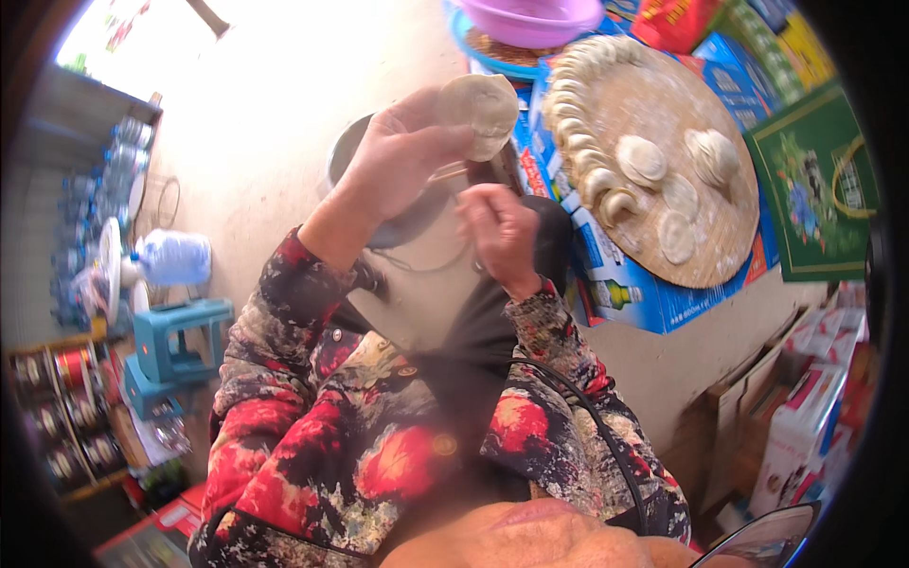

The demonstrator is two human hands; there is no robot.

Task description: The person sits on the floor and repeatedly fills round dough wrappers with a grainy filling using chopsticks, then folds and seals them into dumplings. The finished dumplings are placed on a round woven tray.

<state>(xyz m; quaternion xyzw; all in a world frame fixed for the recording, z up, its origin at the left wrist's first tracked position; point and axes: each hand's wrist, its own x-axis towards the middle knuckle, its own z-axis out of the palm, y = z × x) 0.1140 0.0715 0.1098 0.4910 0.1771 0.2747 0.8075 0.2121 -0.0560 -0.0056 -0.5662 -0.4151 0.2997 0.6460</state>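
My left grip pinches a dough round at upper centre, forearm slanting up; my right grip curls lower (whether around anything, I can't tell).

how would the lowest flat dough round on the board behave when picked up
The dough round looks thin and flat, so it would probably flop. Being small, it is likely light. The white-dusted board may let it slide.

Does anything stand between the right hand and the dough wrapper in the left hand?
Nothing clearly does. The left hand holds the dough wrapper by its left side, above the right hand in the picture. A dark shape shows between wrapper and right hand, but whether it lies in the gap or behind is unclear.
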